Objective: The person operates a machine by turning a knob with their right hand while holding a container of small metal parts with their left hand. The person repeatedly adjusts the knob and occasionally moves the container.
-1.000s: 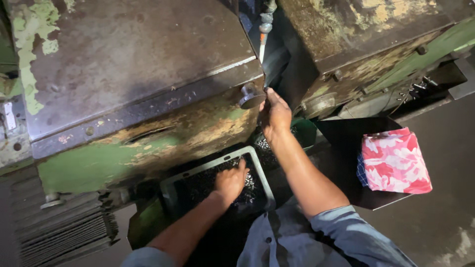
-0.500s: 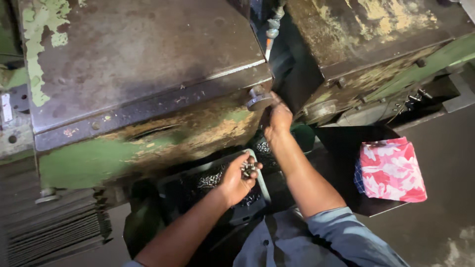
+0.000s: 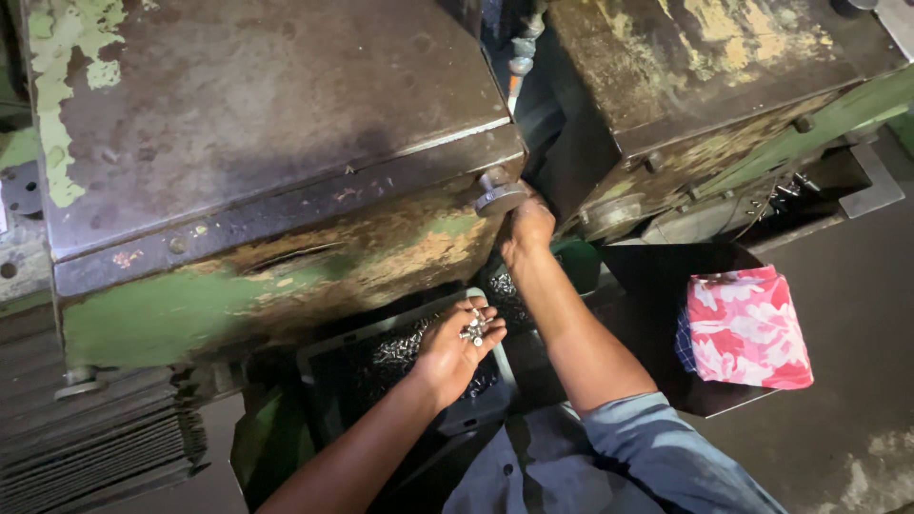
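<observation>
Metal bits [image 3: 473,327] cupped in left hand [image 3: 455,345]; right hand [image 3: 526,231] fingertips hidden.

Two bare hands, no gloves, rings or watch visible: left hand [image 3: 455,345], right hand [image 3: 526,231]. Both forearms bare up to elbow. Faded blue-grey woven cotton shirt [image 3: 609,462], short or rolled sleeves (cannot tell which). Right sleeve [image 3: 666,447] ends in soft folded edge just above elbow, cloth creased and slightly worn. Shirt front shows buttoned placket, one small dark round button [image 3: 504,468] visible near bottom edge. Left sleeve out of view.
</observation>
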